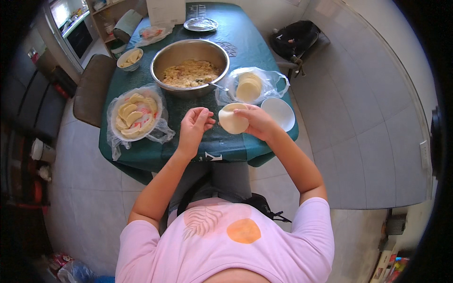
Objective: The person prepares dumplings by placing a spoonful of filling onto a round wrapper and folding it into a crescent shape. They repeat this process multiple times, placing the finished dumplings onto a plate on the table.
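Observation:
My right hand [258,121] pinches a round, pale dumpling wrapper [233,120] by its edge, thumb on top, above the near side of the table. To its left, my left hand [192,126] is raised with curled fingers and thumb drawn together; nothing shows in it. Behind the wrapper, a stack of round wrappers [248,87] lies on a clear plastic bag [271,84]. A large steel bowl [189,46] holds a chopped yellowish filling [188,74], and a spoon [217,87] leans over its rim. Folded dumplings [130,115] lie on a plastic-lined plate [113,120] at left.
A white bowl [279,113] stands by the table's right edge. Farther back are a small bowl with pale pieces [130,60], a covered plate [201,24] and a plastic bag [153,34]. A green cloth [245,33] covers the table; a brown chair [94,89] is at left.

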The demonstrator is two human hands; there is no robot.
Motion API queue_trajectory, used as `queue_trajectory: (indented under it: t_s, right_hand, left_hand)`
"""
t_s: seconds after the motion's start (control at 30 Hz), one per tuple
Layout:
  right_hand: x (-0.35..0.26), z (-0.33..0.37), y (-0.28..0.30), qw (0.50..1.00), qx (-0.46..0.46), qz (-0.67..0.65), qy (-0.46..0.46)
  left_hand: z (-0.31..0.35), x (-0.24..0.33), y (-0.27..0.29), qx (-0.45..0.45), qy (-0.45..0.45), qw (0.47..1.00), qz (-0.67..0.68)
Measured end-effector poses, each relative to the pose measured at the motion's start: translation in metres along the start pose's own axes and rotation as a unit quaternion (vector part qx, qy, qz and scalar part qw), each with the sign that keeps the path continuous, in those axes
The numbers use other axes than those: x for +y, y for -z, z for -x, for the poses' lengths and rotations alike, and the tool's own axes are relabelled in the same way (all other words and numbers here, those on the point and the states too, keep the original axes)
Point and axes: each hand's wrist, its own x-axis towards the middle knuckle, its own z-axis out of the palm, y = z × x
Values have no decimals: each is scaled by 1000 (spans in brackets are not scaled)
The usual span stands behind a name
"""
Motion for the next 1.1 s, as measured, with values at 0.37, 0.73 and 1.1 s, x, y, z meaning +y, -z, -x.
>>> queue_trajectory:
  t_s: [0.37, 0.73, 1.1]
  right_hand:
    - [11, -3, -51, 833, 89, 428, 339]
    - [-16, -56, -34, 722, 112, 497, 468]
    - [-74, -56, -42, 660, 22, 632, 405]
  left_hand:
    - [17, 8, 28, -214, 195, 933, 214]
    - [65, 11, 65, -57, 196, 947, 248]
    - [94, 32, 92, -66, 155, 960, 225]
